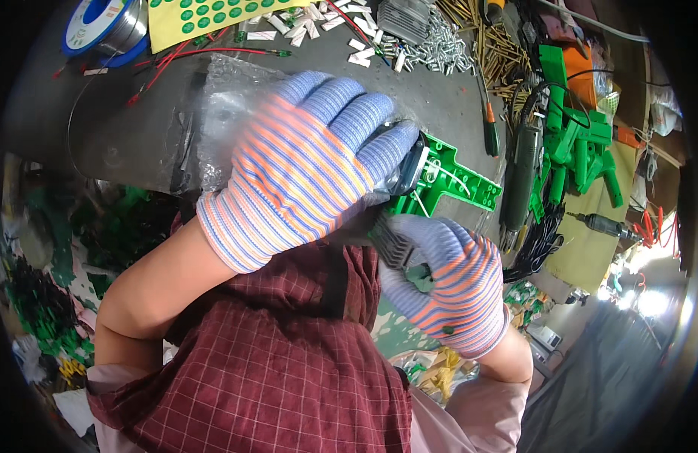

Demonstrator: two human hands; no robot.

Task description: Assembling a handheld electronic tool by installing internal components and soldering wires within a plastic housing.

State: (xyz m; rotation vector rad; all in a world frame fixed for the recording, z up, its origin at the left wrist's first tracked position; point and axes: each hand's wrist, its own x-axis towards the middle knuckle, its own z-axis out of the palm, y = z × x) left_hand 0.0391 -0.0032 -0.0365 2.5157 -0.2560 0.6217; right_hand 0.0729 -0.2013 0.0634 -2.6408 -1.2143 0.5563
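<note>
While the left hand point(304, 162) is covering a black part point(415, 164) beside the green casing point(458, 189) over the bench point(458, 102), its grip hidden, the right hand point(461, 281) is clasping a black ribbed piece point(393, 245), apparently positioning it, needing steady support.

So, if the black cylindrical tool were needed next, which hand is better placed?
Probably the right hand: it is nearer the black cylindrical tool, while a green housing lies between that tool and the left hand. The right seems to hold a ribbed part.
</note>
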